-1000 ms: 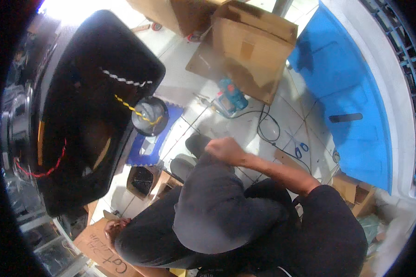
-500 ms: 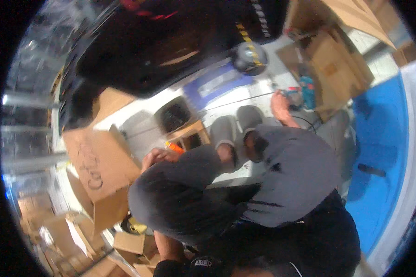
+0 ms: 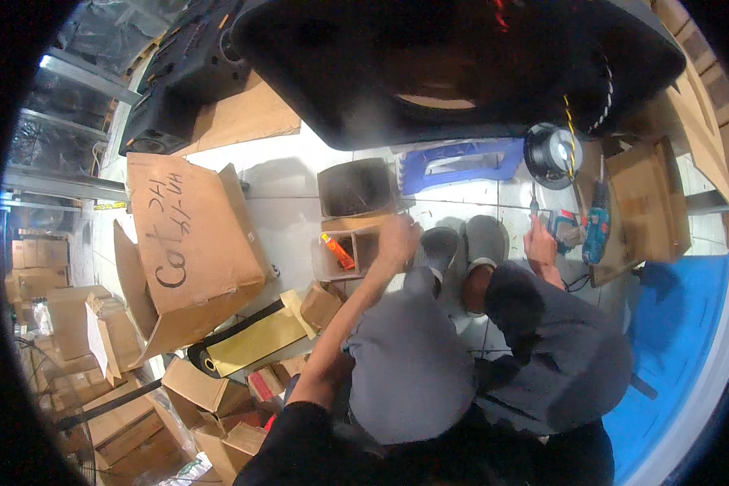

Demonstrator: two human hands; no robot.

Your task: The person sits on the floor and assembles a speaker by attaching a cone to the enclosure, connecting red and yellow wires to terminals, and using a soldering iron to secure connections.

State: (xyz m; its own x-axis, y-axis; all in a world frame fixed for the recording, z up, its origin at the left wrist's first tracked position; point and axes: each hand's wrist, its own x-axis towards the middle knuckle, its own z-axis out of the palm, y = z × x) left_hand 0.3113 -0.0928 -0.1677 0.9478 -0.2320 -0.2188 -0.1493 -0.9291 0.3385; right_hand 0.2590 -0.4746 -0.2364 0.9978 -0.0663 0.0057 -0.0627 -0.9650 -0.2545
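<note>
My left hand (image 3: 398, 243) is beside a small open divided box (image 3: 367, 253), fingers curled together; whatever may be in them is hidden. An orange tube-like object (image 3: 338, 251) lies in that box, and a dark open box (image 3: 355, 188) stands just beyond. My right hand (image 3: 540, 245) is closed around a slim pointed tool (image 3: 534, 208) that looks like a screwdriver. To its right is a teal cordless drill (image 3: 597, 231) with a long bit, beside a second teal-and-red tool (image 3: 569, 227). Beyond my right hand sits a round speaker driver (image 3: 549, 155).
A large black cabinet (image 3: 454, 73) spans the far side, with a blue frame (image 3: 462, 164) on the tiles before it. Cardboard boxes stand at left (image 3: 194, 235) and right (image 3: 648, 198). A yellow roll (image 3: 251, 340) lies left; a blue mat (image 3: 680, 324) lies right.
My left hand has moved from beside my left knee, rightward and past the orange object in the small box. My right hand stays near the drill. The view has shifted and is sharper.
</note>
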